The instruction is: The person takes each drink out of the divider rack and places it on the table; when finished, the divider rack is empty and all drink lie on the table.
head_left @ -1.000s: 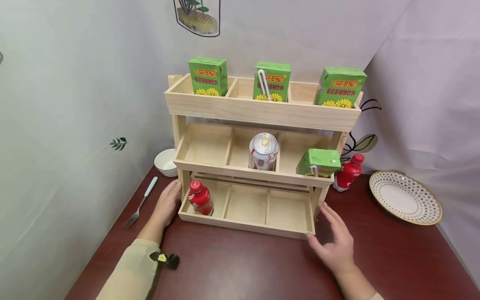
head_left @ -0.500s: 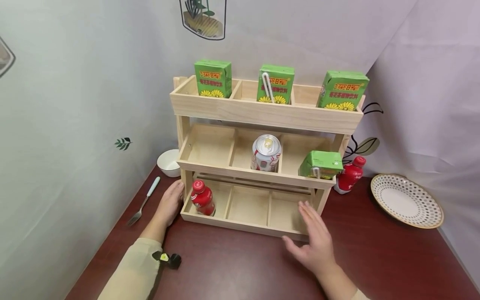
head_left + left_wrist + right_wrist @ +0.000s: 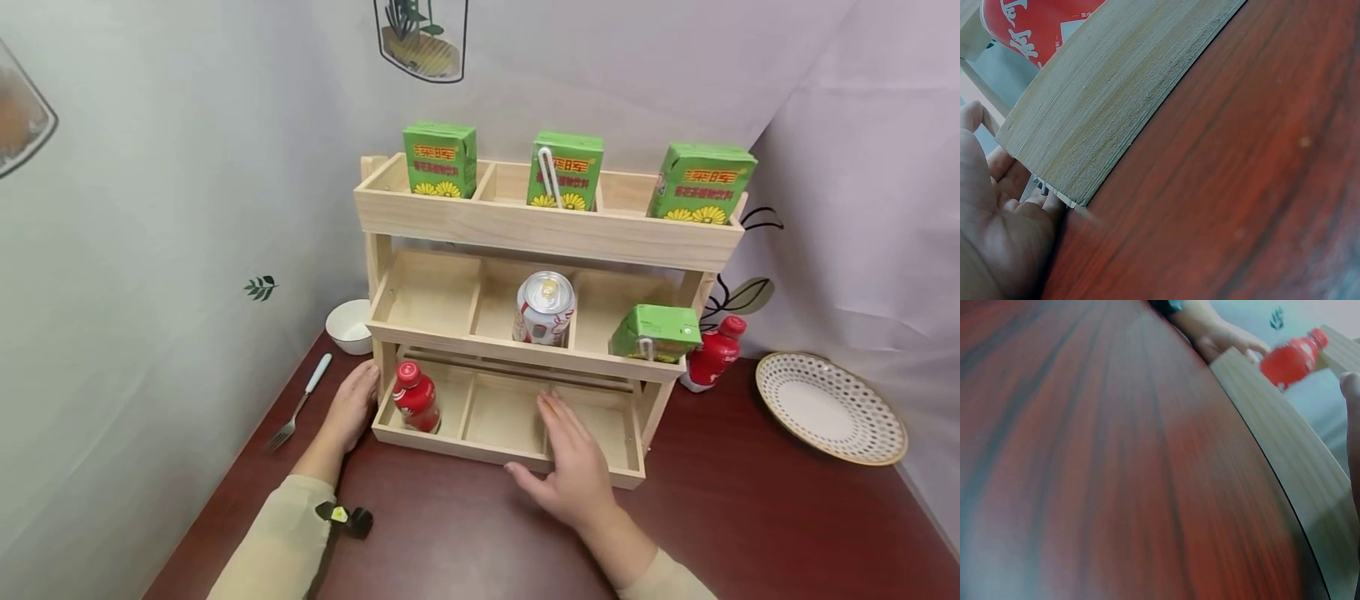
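Note:
My left hand (image 3: pixel 354 406) rests against the left side of a three-tier wooden shelf (image 3: pixel 547 231); in the left wrist view its fingers lie at the end of the bottom tier, partly hidden behind it. My right hand (image 3: pixel 573 467) holds nothing, with fingers extended over the bottom tier near its middle and right compartments and the thumb apart. A red-capped bottle (image 3: pixel 416 400) stands in the bottom-left compartment. On the middle tier are a silver can (image 3: pixel 545 310) in the centre and a green drink carton (image 3: pixel 657 333) at right.
Three green cartons, one of them a carton with a straw (image 3: pixel 566 171), stand on the top tier. Behind the shelf's right side is another red bottle (image 3: pixel 714 353), beside a dotted oval plate (image 3: pixel 828 408). A white bowl (image 3: pixel 349 327) and a fork (image 3: pixel 300 402) lie at left.
My right hand has moved left from the shelf's lower right end to before the bottom tier's middle. My left hand stays at the left side. The head view has shifted slightly.

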